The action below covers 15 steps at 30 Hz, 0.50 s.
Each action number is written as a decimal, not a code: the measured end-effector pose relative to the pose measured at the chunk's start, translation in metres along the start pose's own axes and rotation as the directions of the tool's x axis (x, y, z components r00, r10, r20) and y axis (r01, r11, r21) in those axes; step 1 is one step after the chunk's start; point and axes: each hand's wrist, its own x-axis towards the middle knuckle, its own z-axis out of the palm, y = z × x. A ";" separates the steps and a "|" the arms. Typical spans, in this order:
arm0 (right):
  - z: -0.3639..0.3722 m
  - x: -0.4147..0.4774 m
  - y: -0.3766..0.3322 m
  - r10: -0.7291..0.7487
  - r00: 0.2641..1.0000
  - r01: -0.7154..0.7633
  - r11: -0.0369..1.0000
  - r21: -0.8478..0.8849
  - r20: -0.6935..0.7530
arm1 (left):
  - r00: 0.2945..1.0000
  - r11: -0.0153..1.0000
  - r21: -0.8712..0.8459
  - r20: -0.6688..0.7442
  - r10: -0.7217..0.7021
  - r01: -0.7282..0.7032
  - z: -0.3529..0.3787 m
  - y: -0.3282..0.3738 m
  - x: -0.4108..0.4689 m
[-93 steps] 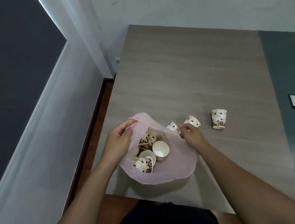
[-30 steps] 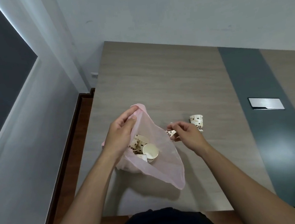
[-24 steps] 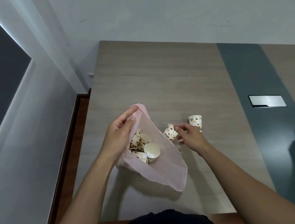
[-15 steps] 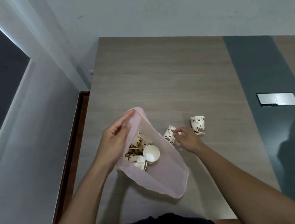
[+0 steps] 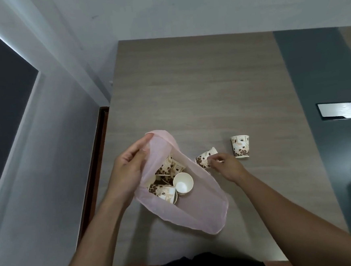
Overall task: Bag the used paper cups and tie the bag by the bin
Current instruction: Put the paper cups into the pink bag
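Observation:
A thin pink bag (image 5: 197, 211) lies open on the wooden table (image 5: 198, 89), with several patterned paper cups (image 5: 170, 183) inside. My left hand (image 5: 129, 168) pinches the bag's far rim and holds it up. My right hand (image 5: 225, 166) grips a tipped paper cup (image 5: 204, 159) just right of the bag's mouth. One more paper cup (image 5: 240, 146) stands upright on the table to the right of that hand.
A dark grey strip (image 5: 323, 79) runs down the table's right side with a silver panel (image 5: 343, 110) set in it. The table's left edge meets a gap by the wall and a wooden frame (image 5: 95, 160). No bin is in view.
My right hand has taken the tipped cup beside the bag's mouth and keeps hold of it. The bag's mouth stays held up by my left hand.

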 end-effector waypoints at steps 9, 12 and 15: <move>-0.059 -0.069 -0.102 -0.106 0.986 -0.049 0.543 0.838 0.127 | 0.996 0.999 -0.018 0.081 0.036 -0.035 0.016 0.004 0.010; -0.054 -0.091 -0.117 -0.228 0.927 -0.115 0.584 0.803 0.298 | 0.994 0.999 -0.001 0.094 0.053 -0.053 0.020 0.007 0.009; -0.033 -0.099 -0.115 -0.245 0.872 -0.113 0.741 0.662 0.423 | 0.993 0.998 -0.002 0.106 0.057 -0.057 0.022 0.012 0.006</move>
